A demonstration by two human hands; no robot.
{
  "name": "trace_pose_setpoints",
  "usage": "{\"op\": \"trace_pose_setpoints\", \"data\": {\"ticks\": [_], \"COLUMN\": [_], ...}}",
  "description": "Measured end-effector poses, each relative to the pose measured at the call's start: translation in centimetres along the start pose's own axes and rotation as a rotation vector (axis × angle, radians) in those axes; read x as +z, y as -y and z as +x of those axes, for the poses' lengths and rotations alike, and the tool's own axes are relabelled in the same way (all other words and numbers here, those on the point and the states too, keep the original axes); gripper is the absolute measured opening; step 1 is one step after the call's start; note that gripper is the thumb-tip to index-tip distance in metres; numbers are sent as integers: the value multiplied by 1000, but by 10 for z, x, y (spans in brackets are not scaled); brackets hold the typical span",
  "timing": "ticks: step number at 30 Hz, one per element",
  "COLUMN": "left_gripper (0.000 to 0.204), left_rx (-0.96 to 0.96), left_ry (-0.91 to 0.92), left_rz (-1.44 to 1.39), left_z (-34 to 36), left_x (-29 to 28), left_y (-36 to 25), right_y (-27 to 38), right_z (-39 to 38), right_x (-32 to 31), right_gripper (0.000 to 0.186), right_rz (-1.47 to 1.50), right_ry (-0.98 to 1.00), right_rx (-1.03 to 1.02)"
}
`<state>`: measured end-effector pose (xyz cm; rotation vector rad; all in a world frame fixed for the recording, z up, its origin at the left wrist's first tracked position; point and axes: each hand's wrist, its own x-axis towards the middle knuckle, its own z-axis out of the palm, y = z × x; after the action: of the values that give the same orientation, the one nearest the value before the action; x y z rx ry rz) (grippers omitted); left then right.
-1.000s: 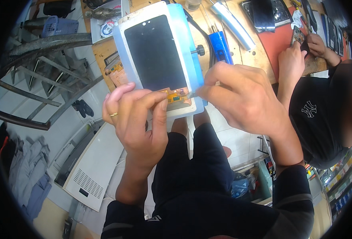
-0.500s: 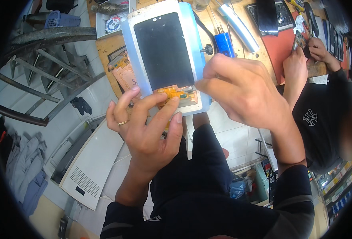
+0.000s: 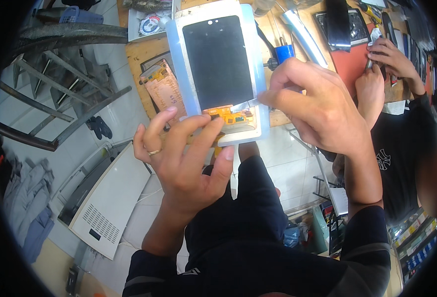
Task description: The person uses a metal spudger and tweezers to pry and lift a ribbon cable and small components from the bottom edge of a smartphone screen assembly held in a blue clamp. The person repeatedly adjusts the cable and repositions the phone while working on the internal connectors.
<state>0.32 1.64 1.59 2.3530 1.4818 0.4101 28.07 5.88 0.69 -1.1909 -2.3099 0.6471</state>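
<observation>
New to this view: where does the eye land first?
Top centre: the black display panel framed in white on a light-blue holder. Next, the orange flex circuit below the panel, with the left hand at its left end and the right hand pinching a thin silvery blade-like tool from the right. Upper right, a co-worker's hands beside a red-orange mat.

Left hand (image 3: 188, 153): centre of frame, fingertips at the orange circuit's (image 3: 238, 118) left end.
Right hand (image 3: 322, 109): right of centre, pinching a thin blade (image 3: 246, 105) by the circuit.
Screen (image 3: 219, 59): black, white-bordered, upper centre, above a pale-blue holder (image 3: 177, 59).
Worktop (image 3: 133, 57): wooden, across the top.
Co-worker's hands (image 3: 395, 60): upper right.
</observation>
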Motion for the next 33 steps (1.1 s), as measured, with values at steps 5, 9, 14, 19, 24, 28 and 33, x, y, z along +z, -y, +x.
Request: {"op": "trace_pose_setpoints", "data": {"ticks": [5,9,14,19,24,28,33], "left_gripper": [35,34,34,36,37,37,37], "left_rx": [11,19,17,26,16,12,8], "left_ry": [28,6,4,3,6,-1,0], "left_rz": [17,-7,-13,-2,-7,-11,-14], "left_z": [-3,-4,-6,-6,-7,-7,-7], "left_x": [-2,1,1,2,3,4,5], "left_y": [1,4,5,5,4,4,3], "right_y": [-3,-4,-2,-5,-6,-4,-7], "right_z": [6,9,12,17,20,24,27], "right_x": [-6,-8,-6,8,12,11,12], "right_gripper": [37,37,35,32,33,33,33], "right_rz": [-31,-49,-23,53,46,36,54], "right_ry": [28,32,61,32,31,34,22], "right_rx": [-38,-62,-78,-107,-125,-121,-132]}}
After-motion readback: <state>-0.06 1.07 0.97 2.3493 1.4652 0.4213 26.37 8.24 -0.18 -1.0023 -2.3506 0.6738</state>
